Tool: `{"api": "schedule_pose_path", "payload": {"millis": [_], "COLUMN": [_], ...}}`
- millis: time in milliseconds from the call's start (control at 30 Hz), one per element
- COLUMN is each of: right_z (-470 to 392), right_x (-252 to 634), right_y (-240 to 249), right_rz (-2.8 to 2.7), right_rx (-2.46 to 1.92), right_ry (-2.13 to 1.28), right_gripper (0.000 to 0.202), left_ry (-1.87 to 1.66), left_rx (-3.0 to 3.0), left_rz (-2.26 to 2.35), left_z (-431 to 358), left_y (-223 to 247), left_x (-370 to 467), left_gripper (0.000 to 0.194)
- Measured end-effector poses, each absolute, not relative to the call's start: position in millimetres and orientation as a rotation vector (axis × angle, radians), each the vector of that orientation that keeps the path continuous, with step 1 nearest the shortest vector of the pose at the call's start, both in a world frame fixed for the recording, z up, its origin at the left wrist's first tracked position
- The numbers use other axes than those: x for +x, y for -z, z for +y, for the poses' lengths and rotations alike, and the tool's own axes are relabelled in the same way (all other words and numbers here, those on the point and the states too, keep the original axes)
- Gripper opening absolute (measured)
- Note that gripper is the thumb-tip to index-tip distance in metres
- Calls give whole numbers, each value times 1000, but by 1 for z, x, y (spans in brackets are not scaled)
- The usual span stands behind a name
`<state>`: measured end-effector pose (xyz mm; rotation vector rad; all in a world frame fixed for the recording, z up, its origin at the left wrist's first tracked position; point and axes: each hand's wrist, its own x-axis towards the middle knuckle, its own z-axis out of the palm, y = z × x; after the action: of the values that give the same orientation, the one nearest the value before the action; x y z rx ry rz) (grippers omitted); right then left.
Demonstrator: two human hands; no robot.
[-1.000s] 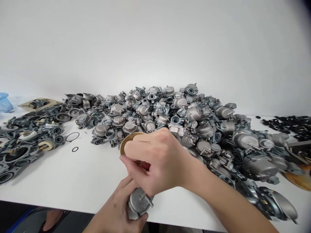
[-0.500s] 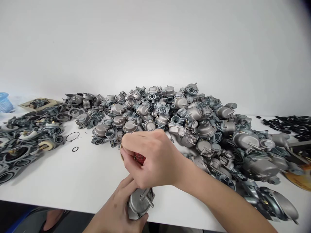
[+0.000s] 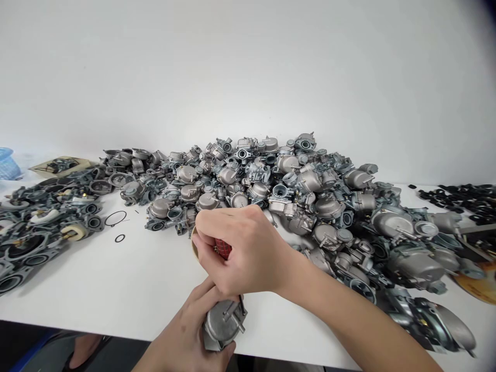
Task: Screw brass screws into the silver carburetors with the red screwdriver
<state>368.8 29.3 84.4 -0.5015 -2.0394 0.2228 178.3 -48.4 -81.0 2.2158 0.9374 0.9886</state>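
My left hand (image 3: pixel 194 325) is wrapped round a grey metal carburetor (image 3: pixel 222 324) at the table's front edge, its round cover and small tubes facing up. Above it my right hand (image 3: pixel 244 248) is closed around a red patterned handle (image 3: pixel 222 249), of which a small part shows between the fingers. A thin dark shaft (image 3: pixel 242 305) shows below my right hand, at the side of the carburetor. Behind the right fingers, the edge of a round tan object (image 3: pixel 194 245) peeks out.
A large heap of carburetors (image 3: pixel 287 165) spans the middle and right of the white table (image 3: pixel 127 279). Open carburetor bodies (image 3: pixel 39 222) lie at left, with a small black ring (image 3: pixel 120 238) beside them. Black parts (image 3: pixel 461 199) are spread at far right.
My right hand has risen and turned very slightly, so more of the dark shaft shows beneath it. My left hand and the carburetor have stayed almost still.
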Motion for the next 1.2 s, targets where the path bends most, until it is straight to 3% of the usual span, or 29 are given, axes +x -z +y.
{"api": "schedule_pose_path", "payload": {"millis": [167,333,500,667,900,1200], "right_z": [26,18,16,16,15,15], "right_x": [369,367,368,371,371,367], "right_y": [-86,-87,-88,-90,-94,-91], "right_rz": [-2072,-2045,-2038,-2043,-2050,-2015], "right_rx": [-481,-399,-407,-467,-470,-480], "right_ry": [-123,30,49,51,44,81], "right_gripper": [32,21,22,27,30,29], "left_ry": [-1023,-978,-948,-968,-1076,-1162], "left_rx": [2227,2173,2127,2142,2135,2113], "left_rz": [939,928,949,939,945,959], "left_z": [-50,-51,-51,-50,-53,-51], "left_y": [87,84,82,87,80,72], "left_x": [177,177,173,170,179,184], "left_gripper": [92,70,67,89,53,56]}}
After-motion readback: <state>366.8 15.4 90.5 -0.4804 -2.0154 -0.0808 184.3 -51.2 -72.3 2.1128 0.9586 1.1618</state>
